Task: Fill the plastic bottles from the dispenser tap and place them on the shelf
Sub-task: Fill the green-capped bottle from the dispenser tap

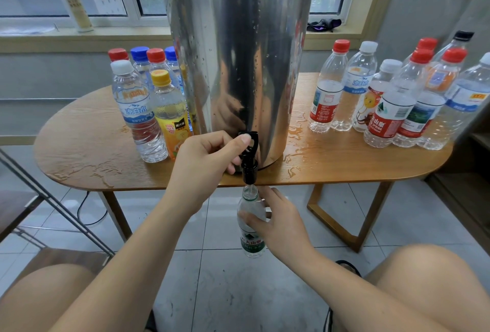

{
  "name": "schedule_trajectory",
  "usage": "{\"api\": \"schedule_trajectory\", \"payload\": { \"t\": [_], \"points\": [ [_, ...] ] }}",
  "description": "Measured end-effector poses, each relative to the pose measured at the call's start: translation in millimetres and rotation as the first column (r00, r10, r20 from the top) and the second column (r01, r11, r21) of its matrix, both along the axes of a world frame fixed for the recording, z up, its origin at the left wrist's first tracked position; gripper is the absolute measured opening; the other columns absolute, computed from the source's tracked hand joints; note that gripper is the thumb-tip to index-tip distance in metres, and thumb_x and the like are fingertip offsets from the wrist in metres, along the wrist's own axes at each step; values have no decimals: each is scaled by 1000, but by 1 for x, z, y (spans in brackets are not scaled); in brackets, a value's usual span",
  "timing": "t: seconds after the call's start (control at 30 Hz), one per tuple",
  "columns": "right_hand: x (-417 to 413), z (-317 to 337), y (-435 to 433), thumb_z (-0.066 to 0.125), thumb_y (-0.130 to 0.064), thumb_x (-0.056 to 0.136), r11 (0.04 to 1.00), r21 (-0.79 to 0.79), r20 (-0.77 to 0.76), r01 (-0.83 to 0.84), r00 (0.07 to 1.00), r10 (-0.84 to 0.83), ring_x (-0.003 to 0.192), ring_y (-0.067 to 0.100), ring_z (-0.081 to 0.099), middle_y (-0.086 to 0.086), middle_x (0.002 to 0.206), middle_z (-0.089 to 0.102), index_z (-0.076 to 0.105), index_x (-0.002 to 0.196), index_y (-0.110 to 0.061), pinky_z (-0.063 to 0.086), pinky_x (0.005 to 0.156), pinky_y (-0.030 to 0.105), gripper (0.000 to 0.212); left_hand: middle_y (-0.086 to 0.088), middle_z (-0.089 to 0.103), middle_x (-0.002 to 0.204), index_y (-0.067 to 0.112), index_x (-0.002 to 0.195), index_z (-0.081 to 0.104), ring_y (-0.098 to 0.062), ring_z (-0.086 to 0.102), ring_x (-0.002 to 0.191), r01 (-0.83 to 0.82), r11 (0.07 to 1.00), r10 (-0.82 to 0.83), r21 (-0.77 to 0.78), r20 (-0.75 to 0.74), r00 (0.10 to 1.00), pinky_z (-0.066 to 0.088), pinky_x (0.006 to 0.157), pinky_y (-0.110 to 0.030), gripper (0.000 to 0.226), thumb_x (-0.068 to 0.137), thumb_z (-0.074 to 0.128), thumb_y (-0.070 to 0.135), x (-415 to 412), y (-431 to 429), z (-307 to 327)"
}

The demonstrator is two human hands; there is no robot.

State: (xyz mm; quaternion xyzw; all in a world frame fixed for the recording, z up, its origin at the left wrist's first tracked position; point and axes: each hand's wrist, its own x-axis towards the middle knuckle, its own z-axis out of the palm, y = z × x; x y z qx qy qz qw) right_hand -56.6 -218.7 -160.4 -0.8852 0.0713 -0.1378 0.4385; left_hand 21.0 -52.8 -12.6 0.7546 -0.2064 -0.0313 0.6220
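A tall steel dispenser [238,66] stands on the wooden table [344,167], its black tap [249,156] hanging over the front edge. My left hand [204,159] grips the tap lever, thumb on top. Below the table edge my right hand [275,220] holds an uncapped clear bottle with a green label [250,225] upright, its mouth right under the spout. Capped bottles holding water stand left of the dispenser [148,103]. Several capped bottles, mostly empty-looking, stand at the right [389,101].
Water is spilled on the tabletop around the dispenser base [299,146]. A metal frame [53,199] slants at the left. My bare knees fill the lower corners. A window sill with a tall bottle [77,5] runs behind. Tiled floor lies below.
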Motion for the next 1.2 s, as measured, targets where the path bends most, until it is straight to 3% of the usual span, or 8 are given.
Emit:
{"api": "schedule_trajectory", "payload": {
  "t": [1.2],
  "points": [
    [-1, 1, 1, 77, -47, 95, 1000, 7, 1, 9, 1000, -9, 115, 4, 61, -28, 125, 61, 54, 140, -50, 60, 95, 38, 51, -5, 69, 65, 8, 77, 75, -10, 60, 62, -4, 1000, 4, 7, 1, 1000, 46, 66, -27, 44, 100, 74, 45, -1, 0, 0]
  ]
}}
